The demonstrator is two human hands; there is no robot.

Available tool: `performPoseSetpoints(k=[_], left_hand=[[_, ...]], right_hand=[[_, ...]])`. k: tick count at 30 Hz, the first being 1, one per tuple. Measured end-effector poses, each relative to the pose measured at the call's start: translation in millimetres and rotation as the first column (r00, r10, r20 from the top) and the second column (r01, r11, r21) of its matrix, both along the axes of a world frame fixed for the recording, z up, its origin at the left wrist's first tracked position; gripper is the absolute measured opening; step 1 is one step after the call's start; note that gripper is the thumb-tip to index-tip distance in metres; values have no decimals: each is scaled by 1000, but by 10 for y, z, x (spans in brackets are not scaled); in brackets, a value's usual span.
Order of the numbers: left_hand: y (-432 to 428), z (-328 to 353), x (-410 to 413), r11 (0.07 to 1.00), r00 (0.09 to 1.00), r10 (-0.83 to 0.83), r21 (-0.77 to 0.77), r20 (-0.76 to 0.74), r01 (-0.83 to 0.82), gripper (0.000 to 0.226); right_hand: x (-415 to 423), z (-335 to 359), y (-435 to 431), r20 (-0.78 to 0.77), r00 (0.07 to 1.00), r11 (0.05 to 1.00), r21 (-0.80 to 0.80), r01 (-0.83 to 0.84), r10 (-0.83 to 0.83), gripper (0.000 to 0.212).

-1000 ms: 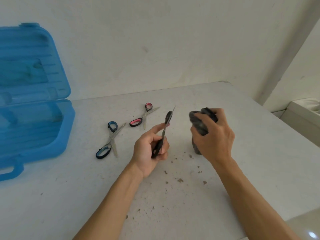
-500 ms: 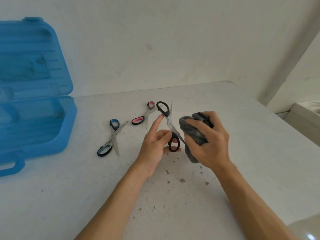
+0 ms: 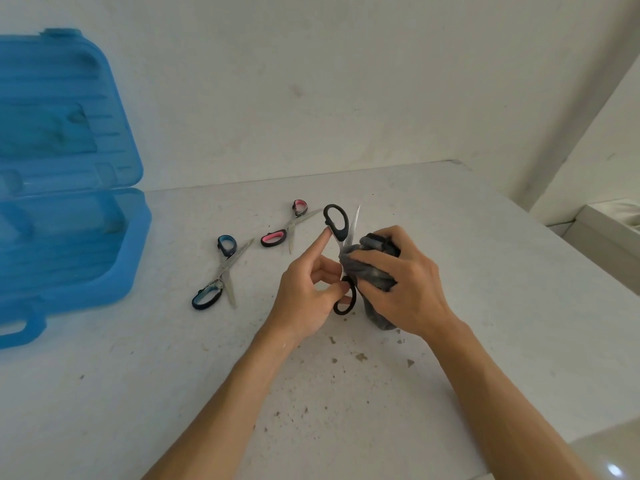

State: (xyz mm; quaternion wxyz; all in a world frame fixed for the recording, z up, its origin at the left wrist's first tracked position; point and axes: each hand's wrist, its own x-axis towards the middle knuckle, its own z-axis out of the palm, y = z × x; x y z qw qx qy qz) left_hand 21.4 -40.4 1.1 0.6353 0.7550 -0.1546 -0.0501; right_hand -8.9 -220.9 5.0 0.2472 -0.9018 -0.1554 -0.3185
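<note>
- White table [image 3: 502, 258], scuffed and stained, with dark crumbs [image 3: 362, 357] scattered in front of the hands.
- Plain white wall [image 3: 346, 81] ran behind it; a white ledge [image 3: 609, 233] sat at far right.
- Blue case [image 3: 79, 244] stood open at the table's left, lid leaning against the wall.
- Blue scissors [image 3: 221, 271] and pink scissors [image 3: 289, 226] lay open on the table, near each other, between the case and the hands.
- Left hand [image 3: 304, 299] held the black scissors [image 3: 337, 225] up off the table, blades spread: thumb and curled fingers pinched the lower loop, straight index finger touched the upper loop.
- Right hand [image 3: 405, 289] clenched a grey cloth [image 3: 374, 275], wrapped over the blades at their crossing; one blade tip stuck up above it.
- Half a second earlier the cloth was only just beside the blade; a second earlier it was well apart and the scissors were turned edge-on.
- Case and the other two scissors had not moved.
</note>
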Motion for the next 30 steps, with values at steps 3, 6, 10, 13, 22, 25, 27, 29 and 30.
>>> performPoseSetpoints(k=[3, 6, 10, 13, 22, 25, 27, 29, 30], left_hand=[[21, -22, 14, 1000, 1000, -5, 2, 25, 5, 89], [11, 2, 10, 1000, 1000, -14, -20, 5, 14, 89], [13, 6, 0, 999, 1000, -23, -40, -18, 22, 88], [27, 17, 18, 986, 997, -6, -168, -77, -7, 84], [55, 64, 30, 867, 937, -215, -495, -277, 52, 78], [36, 78, -5, 869, 926, -265, -483, -267, 110, 74], [30, 92, -40, 875, 923, -282, -465, -262, 135, 69], [37, 118, -67, 865, 912, -315, -475, -264, 161, 66], [47, 135, -81, 855, 902, -339, -487, -267, 177, 66]], right_hand=[[-17, 9, 2, -3, 998, 996, -60, -61, 61, 29], [-15, 6, -10, 35, 999, 999, -22, 22, -22, 30], [-19, 12, -26, 14, 1000, 999, -33, -18, 18, 29], [-33, 32, -100, -46, 999, 1000, -23, -15, 14, 29], [-173, 341, -757, -625, 775, 768, 452, 454, -91, 34], [-244, 327, -744, -704, 678, 883, 161, 441, -211, 42], [-265, 286, -698, -586, 715, 896, -42, 443, -381, 49], [-291, 329, -640, -363, 823, 882, 9, 472, -437, 39], [-299, 368, -607, -269, 880, 896, 104, 431, -392, 32]])
